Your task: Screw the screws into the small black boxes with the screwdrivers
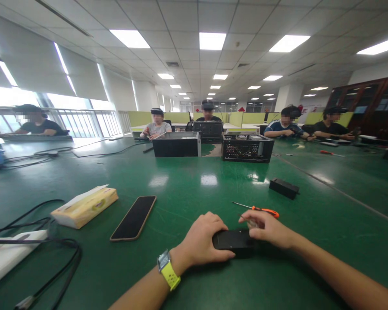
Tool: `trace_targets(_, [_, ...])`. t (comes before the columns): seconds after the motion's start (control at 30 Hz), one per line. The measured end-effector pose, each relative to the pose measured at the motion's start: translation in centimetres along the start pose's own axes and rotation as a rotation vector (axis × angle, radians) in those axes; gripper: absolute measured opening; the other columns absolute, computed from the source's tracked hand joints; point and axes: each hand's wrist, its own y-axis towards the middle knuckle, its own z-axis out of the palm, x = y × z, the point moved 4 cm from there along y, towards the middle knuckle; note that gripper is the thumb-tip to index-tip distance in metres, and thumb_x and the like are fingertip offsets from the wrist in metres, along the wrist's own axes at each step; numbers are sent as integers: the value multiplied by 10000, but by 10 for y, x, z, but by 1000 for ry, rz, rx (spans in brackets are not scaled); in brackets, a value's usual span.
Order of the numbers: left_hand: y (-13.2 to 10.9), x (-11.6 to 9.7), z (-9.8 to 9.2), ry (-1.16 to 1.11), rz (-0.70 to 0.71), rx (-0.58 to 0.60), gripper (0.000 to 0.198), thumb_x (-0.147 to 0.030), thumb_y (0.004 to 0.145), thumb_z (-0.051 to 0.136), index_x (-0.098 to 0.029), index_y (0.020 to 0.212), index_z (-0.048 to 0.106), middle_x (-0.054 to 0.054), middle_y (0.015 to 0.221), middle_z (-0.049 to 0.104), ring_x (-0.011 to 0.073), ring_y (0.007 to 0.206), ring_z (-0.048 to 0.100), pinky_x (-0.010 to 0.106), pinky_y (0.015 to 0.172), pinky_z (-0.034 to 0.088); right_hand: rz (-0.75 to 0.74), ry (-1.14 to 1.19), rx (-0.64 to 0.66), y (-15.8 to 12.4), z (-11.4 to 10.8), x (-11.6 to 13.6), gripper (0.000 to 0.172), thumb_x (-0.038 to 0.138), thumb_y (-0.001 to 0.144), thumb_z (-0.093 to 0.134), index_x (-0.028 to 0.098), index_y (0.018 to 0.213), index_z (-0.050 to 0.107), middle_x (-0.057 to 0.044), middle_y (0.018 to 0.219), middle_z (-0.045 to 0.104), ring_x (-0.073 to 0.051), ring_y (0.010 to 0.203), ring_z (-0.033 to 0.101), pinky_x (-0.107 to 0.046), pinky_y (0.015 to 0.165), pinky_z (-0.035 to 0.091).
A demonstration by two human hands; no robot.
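Note:
My left hand point(203, 239) is wrapped round the left end of a flat-topped black box point(234, 240), thumb on the near side and fingers on the far side. The box lies on the green table in front of me. Over its right end is my right hand point(268, 226), its fingers curled in and the thumb close to the top edge. Whatever sits between those fingers is too small to make out. Just beyond the right hand lies a screwdriver point(258, 209) with an orange and black handle, its shaft pointing left.
A phone point(134, 218), a yellow tissue pack point(86, 206) and a white power strip point(14, 254) with black cables lie to the left. Another black box point(283, 188) is at the right. Two computer cases point(176, 144) stand farther back. Several people sit around the table.

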Motion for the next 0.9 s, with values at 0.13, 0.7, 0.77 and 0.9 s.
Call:
trace_targets(0.13, [1, -2, 0, -19, 20, 8, 461, -518, 667, 748, -198, 987, 657, 55, 949, 643, 232, 891, 548, 340, 798, 430, 13, -170, -208, 2, -18, -6, 365, 434, 867, 535, 161, 1100, 602, -34, 842, 609, -156, 684, 543, -285, 634, 453])
trace_targets(0.7, [-4, -5, -2, -20, 32, 13, 440, -535, 717, 706, -201, 1002, 671, 47, 947, 651, 226, 897, 546, 340, 804, 421, 173, -337, -669, -11, -100, -51, 344, 489, 737, 670, 173, 862, 618, -14, 678, 643, -177, 590, 579, -301, 578, 455])
trace_targets(0.77, [-4, -4, -2, -19, 33, 15, 437, -530, 720, 704, -199, 1004, 671, 47, 945, 653, 224, 894, 549, 336, 803, 424, 90, -47, -830, -16, -106, -45, 418, 474, 679, 745, 179, 934, 592, 2, 689, 643, -143, 537, 559, -275, 527, 455])
trace_targets(0.9, [-4, -2, -2, -19, 32, 18, 432, -528, 724, 702, -200, 1004, 671, 47, 941, 655, 221, 885, 554, 328, 797, 429, -82, 388, -915, -23, -106, -26, 387, 316, 581, 849, 184, 854, 607, 27, 697, 624, -86, 520, 536, -191, 461, 431])
